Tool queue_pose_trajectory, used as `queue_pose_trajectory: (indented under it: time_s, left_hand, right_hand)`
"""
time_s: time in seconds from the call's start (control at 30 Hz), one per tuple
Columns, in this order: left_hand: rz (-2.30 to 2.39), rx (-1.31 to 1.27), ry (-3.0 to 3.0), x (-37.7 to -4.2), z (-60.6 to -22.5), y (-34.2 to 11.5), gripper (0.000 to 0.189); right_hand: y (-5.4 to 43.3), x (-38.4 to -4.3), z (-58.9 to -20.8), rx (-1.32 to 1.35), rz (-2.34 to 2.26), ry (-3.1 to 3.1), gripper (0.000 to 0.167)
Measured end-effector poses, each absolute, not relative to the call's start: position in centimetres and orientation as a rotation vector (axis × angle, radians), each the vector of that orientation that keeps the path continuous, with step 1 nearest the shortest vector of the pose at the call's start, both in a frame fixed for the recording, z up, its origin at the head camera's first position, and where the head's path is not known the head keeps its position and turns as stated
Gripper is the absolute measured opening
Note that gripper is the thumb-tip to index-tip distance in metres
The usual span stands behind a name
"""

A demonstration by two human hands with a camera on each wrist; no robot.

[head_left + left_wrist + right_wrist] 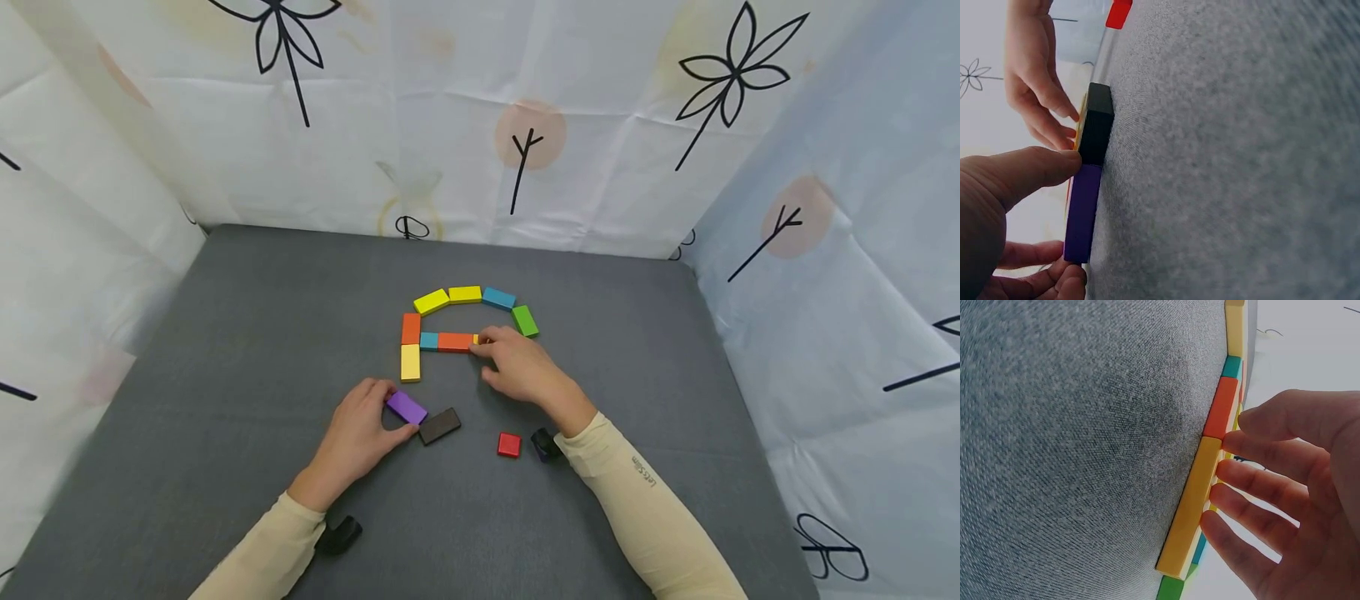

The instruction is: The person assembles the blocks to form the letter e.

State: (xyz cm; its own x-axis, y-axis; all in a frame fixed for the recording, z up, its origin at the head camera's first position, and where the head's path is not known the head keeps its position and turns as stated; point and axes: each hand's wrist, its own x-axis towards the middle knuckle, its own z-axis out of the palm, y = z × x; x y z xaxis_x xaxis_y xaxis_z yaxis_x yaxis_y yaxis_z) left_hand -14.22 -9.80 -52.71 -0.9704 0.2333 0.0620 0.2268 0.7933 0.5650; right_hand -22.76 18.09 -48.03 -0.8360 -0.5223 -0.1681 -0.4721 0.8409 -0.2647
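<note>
My left hand (358, 432) pinches a purple block (407, 407) by its ends, thumb at one end and fingers at the other. One end of a dark grey block (440, 426) meets the purple block near the thumb. My right hand (521, 367) rests its fingertips along a long yellow-orange block (1190, 506), mostly covered by that hand in the head view. The thumb is held off that block. In line with it lie an orange-red block (455, 342) and a small blue block (429, 341).
An arch of blocks curves behind: a pale yellow block (410, 364), an orange block (411, 328), two yellow blocks, a blue block (498, 298) and a green block (525, 321). A red block (509, 445) lies in front, left of the right wrist. White patterned cloth (450, 167) surrounds the grey table (315, 283).
</note>
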Motion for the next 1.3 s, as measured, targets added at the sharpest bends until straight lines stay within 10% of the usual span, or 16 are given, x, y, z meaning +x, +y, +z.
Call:
queue_pose_trajectory:
  time_s: [1.3]
  left_hand:
    - [0.948,0.442,2.973,-15.5,-52.6,-8.6,0.057]
  right_hand:
    - [18.1,-22.7,-47.8,-0.754,-0.326,2.780,0.045]
